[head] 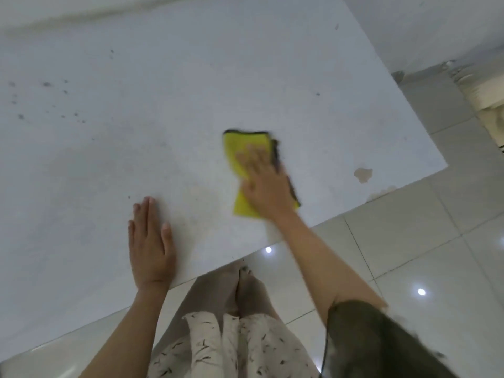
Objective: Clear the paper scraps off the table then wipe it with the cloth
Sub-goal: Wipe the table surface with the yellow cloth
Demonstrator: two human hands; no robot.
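A folded yellow cloth [240, 144] with a dark edge lies on the white table [163, 105], right of centre. My right hand [264, 181] presses flat on the cloth with fingers spread; hand and cloth are motion-blurred. My left hand [151, 246] rests palm down on the bare tabletop near the front edge, fingers straight and together, holding nothing. No paper scraps show on the table.
Small dark specks [46, 84] dot the table's left part. A chipped tan patch [363, 173] marks the surface near the right front corner. Glossy floor tiles [409, 255] lie beyond the table's front and right edges. A pale fringed thing [485, 96] sits at the far right.
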